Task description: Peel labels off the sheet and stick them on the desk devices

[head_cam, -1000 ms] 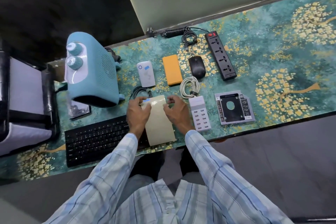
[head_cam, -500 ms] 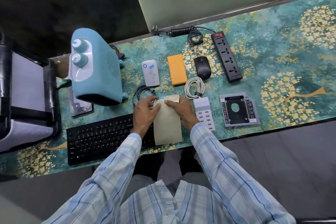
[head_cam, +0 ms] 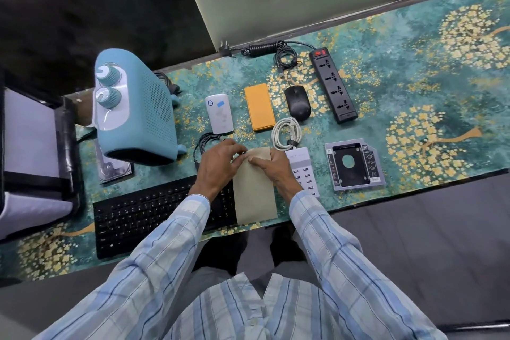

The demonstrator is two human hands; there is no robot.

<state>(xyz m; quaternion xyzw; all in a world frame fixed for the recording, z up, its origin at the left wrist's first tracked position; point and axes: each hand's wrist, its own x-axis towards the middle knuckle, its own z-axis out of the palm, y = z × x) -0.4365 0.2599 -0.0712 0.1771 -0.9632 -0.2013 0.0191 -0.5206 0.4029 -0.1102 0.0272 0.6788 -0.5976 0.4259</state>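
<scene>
Desk-level, both hands point(head_cam: 220, 164) pinch sheet's point(head_cam: 255, 193) top edge.

Single head-worn wide-angle view, steeply downward and forward, close above the desk point(head_cam: 414, 69).

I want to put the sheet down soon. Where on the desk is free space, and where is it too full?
Free: the wide mat right of the power strip and drive caddy. Smaller gap: between the caddy and the mouse. Crowded: around both hands, where keyboard, black cable, white cable and USB charger sit close.
</scene>
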